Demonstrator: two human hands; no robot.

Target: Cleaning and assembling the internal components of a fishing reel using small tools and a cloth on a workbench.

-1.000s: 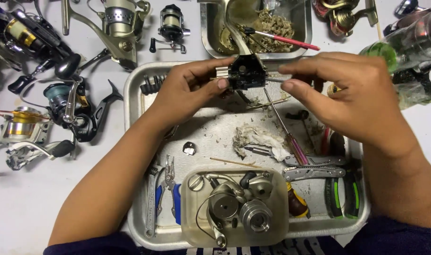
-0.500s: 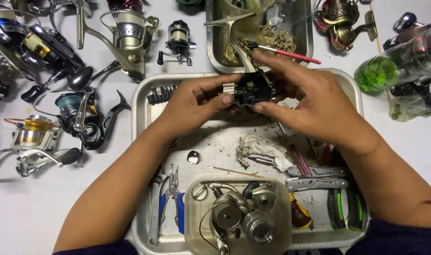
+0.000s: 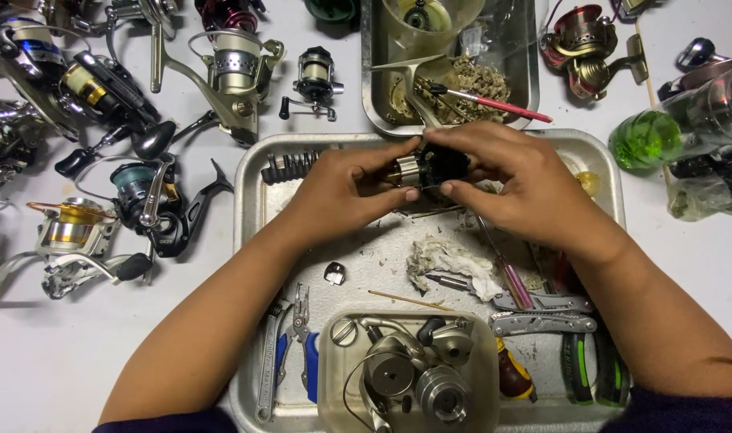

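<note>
A white tabletop [image 3: 45, 361] lay strewn with fishing reels around a metal tray [image 3: 250, 208]. Over the tray's far half, both hands gripped a small black reel body [image 3: 434, 164] with a silvery ribbed end on its left. The left hand [image 3: 342, 188] pinched that metal end; the right hand [image 3: 522, 184] curled closed around the black side. A crumpled rag [image 3: 450, 261] lay below.
</note>
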